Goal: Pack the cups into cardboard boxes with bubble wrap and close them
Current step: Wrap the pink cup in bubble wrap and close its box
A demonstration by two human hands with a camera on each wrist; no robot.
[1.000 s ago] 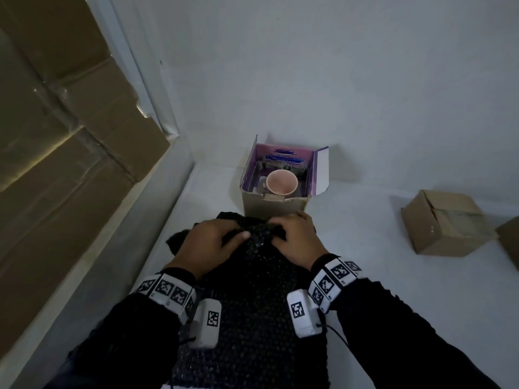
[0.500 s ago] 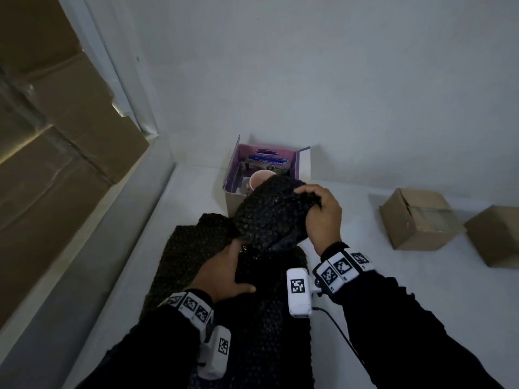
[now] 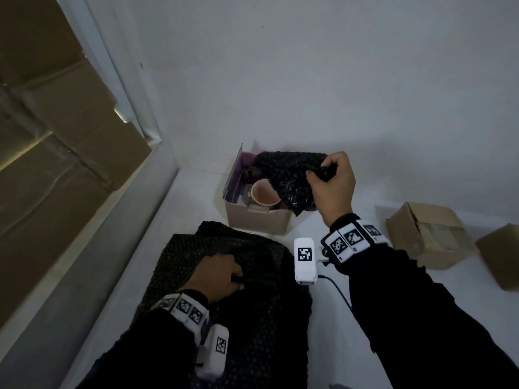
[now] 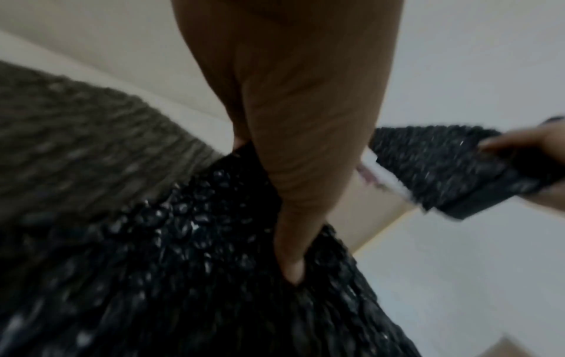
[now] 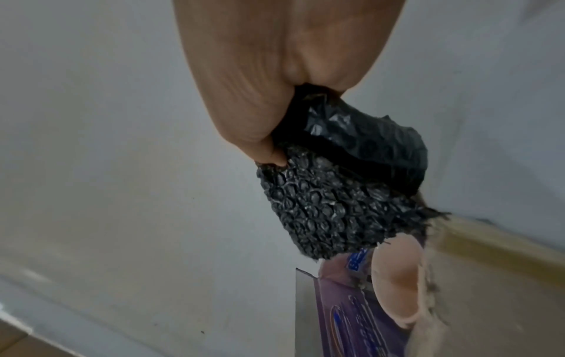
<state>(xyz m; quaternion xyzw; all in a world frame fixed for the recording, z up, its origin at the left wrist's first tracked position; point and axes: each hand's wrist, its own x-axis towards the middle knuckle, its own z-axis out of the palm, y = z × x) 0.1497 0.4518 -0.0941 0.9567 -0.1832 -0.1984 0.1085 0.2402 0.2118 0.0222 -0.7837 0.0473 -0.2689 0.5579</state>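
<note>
An open cardboard box (image 3: pixel 257 220) with a purple lining stands against the wall, and a pink cup (image 3: pixel 262 192) sits upright inside it. My right hand (image 3: pixel 325 175) grips a torn piece of black bubble wrap (image 3: pixel 289 175) over the box's right half, just above the cup. In the right wrist view the piece (image 5: pixel 336 205) hangs from my fist over the cup (image 5: pixel 397 277). My left hand (image 3: pixel 222 276) lies on the large bubble wrap sheet (image 3: pixel 252 318) in front of the box, fingers curled into a fold (image 4: pixel 290 253).
Two closed cardboard boxes (image 3: pixel 429 234) (image 3: pixel 502 256) stand on the white surface at the right. Flattened cardboard (image 3: pixel 56 136) fills the left side behind a white frame. The wall (image 3: pixel 337 80) rises directly behind the open box.
Both hands were on the sheet's far edge. My right hand then lifted a piece off and carried it forward over the box; my left hand drew back and stayed on the sheet.
</note>
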